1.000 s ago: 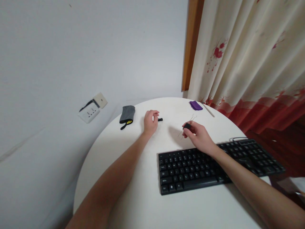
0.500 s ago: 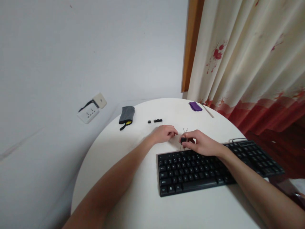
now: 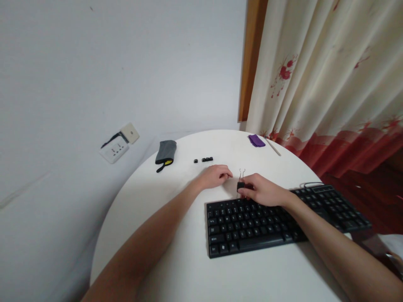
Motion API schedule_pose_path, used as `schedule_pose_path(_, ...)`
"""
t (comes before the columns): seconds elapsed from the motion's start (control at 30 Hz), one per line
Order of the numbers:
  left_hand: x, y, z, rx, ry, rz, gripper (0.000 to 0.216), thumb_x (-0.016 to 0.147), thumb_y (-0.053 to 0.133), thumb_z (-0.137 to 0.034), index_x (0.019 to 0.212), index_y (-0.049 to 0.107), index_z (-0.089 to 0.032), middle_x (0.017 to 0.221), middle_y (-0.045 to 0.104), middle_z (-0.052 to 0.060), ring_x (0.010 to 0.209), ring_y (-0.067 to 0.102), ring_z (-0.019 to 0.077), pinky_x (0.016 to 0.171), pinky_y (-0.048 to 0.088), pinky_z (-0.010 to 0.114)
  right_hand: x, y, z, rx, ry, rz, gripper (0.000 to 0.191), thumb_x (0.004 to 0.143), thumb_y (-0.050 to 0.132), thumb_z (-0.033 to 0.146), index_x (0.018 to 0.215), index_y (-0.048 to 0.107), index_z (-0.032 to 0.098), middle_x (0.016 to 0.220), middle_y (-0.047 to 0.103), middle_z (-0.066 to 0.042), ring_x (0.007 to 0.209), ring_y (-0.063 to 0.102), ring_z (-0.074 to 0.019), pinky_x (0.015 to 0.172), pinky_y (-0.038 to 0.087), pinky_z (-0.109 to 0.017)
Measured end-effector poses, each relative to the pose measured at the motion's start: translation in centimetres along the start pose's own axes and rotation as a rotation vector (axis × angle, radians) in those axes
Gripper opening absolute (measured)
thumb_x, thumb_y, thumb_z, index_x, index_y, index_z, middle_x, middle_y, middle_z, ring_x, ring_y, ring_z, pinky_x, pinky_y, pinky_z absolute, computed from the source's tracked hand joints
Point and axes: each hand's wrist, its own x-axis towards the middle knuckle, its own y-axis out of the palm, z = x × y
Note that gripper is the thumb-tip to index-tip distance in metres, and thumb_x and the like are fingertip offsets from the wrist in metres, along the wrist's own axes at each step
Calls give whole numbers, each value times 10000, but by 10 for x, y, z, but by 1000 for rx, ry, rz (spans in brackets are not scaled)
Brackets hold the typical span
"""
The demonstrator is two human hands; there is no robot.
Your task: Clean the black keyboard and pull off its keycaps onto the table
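Note:
My right hand pinches a small black binder clip with wire handles sticking up, at the back left corner of a black keyboard. My left hand rests on the white round table just left of the clip, fingers curled, nothing visible in them. A few small black keycaps lie in a row on the table beyond my left hand.
A grey pouch with a yellow and black end lies at the table's back left. A purple cloth and a thin stick sit at the back. A wall socket is on the left, a curtain on the right.
My left hand left the keycaps at the back and came toward me to rest beside the clip. My right hand brought the clip down to the keyboard's back edge.

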Motion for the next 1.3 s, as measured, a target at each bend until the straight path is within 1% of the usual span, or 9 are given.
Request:
schedule_pose_path(0.2, 1, 2, -1, 2, -2, 2, 335, 815, 492, -35, 924, 728, -246, 955, 714, 10, 896, 651, 169, 824, 507, 311, 2, 6, -6, 67, 22, -47, 179, 874, 535, 230, 732, 636, 187, 691, 705, -23, 614, 633, -169, 605, 465, -273)
schedule_pose_path(0.33, 2, 5, 1, -43, -33, -7, 309, 813, 501, -43, 909, 731, -225, 949, 719, 17, 888, 649, 167, 837, 499, 314, 9, 14, -15, 95, 108, -152, 209, 900, 509, 266, 737, 610, 182, 659, 691, -27, 572, 621, -157, 565, 454, -261)
schedule_pose_path(0.47, 4, 8, -2, -281, -131, -6, 271, 851, 496, -74, 945, 724, -186, 891, 728, 21, 849, 650, 151, 804, 496, 284, 16, 18, -26, 211, 129, -196, 219, 918, 494, 317, 808, 608, 165, 663, 683, -35, 573, 620, -155, 560, 465, -258)
schedule_pose_path(0.6, 8, 8, -13, -527, -122, -46, 279, 965, 468, -265, 943, 719, -144, 916, 727, 54, 837, 638, 151, 765, 481, 270, 19, 16, -31, 239, 80, -456, 241, 924, 499, 361, 855, 616, 161, 723, 693, -48, 628, 626, -159, 628, 488, -278)
schedule_pose_path(0.67, 10, 9, -20, -551, -108, -86, 249, 939, 546, -317, 970, 723, -145, 944, 723, 60, 832, 627, 156, 742, 469, 270, 20, 14, -32, 190, 85, -611, 238, 917, 513, 365, 825, 609, 168, 741, 698, -56, 651, 634, -168, 648, 489, -287)
schedule_pose_path(0.73, 12, 10, -24, -523, -106, -145, 206, 859, 673, -300, 1000, 728, -160, 933, 716, 49, 820, 617, 157, 721, 458, 268, 20, 14, -33, 151, 87, -679, 232, 916, 519, 363, 817, 608, 172, 757, 702, -60, 662, 642, -174, 657, 488, -292)
schedule_pose_path(0.97, 12, 17, -23, -356, -29, -324, 159, 816, 736, -230, 971, 742, -195, 947, 694, 52, 907, 624, 182, 739, 482, 285, 23, 21, -37, 32, 77, -689, 222, 938, 481, 361, 875, 607, 188, 856, 714, -70, 798, 661, -207, 688, 478, -294)
schedule_pose_path(1.17, 12, 22, -16, -200, 53, -330, 223, 813, 747, -184, 1033, 714, -195, 944, 713, 50, 933, 613, 194, 867, 492, 355, 25, 22, -43, 37, 158, -564, 179, 950, 454, 301, 932, 585, 180, 901, 727, -97, 819, 686, -213, 744, 495, -322)
schedule_pose_path(1.3, 11, 18, -19, -67, 83, -306, 265, 852, 714, -217, 1110, 658, -222, 996, 710, 37, 970, 600, 198, 886, 485, 369, 25, 23, -41, 94, 159, -565, 152, 949, 453, 281, 910, 561, 181, 902, 737, -108, 822, 706, -207, 744, 511, -315)
